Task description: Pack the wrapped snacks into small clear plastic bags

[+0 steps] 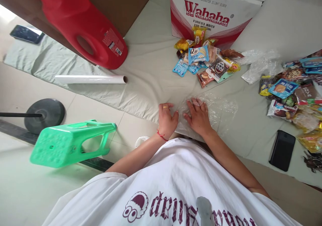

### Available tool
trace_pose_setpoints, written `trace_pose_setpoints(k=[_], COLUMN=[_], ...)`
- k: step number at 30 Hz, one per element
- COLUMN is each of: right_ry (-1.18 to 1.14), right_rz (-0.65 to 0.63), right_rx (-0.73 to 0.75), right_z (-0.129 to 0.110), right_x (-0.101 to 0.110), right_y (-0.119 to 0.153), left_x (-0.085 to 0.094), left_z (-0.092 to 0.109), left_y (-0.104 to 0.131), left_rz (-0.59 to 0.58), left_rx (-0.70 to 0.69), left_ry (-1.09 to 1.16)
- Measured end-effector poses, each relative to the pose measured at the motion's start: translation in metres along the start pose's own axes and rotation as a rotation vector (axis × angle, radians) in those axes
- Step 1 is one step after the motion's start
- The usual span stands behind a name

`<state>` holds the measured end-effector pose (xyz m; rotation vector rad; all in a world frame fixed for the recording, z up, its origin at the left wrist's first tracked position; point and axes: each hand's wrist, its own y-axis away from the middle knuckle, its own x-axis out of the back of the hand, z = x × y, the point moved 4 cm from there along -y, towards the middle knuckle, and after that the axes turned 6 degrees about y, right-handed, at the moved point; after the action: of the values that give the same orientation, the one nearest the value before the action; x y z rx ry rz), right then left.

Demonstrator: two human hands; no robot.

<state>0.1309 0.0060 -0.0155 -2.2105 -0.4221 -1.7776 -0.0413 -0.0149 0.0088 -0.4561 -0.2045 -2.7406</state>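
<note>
My right hand (198,117) lies palm down with its fingers spread on a crinkled clear plastic bag (221,113). The bag rests on the pale cloth near the table's front edge. Just left of the bag is my left hand (167,120), wearing a ring and a red string bracelet. Its index finger and thumb are apart, with nothing visible between them; the other fingers are partly hidden. Beyond my hands, a heap of small wrapped snacks (198,54) sits against a Wahaha water carton (213,16).
At right are more packaged snacks (284,88), a crumpled clear bag (263,63), a black phone (282,150) and keys (313,161). A red jug (100,28) and a white roll (90,79) lie left. A green stool (57,147) is on the floor.
</note>
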Motion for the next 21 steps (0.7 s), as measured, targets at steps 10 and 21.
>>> trace_pose_setpoints(k=[10,21], right_ry=[0.051,-0.208], right_rz=[-0.041,-0.046], right_rx=[0.052,0.377], right_z=[-0.002,-0.013], right_x=[-0.01,0.006], right_y=[0.001,0.035], left_x=[-0.067,-0.072], left_z=[0.042,0.014], left_y=[-0.022,-0.05], left_rz=[-0.589,-0.549], left_rx=[-0.21,-0.434], left_ry=[0.005,-0.611])
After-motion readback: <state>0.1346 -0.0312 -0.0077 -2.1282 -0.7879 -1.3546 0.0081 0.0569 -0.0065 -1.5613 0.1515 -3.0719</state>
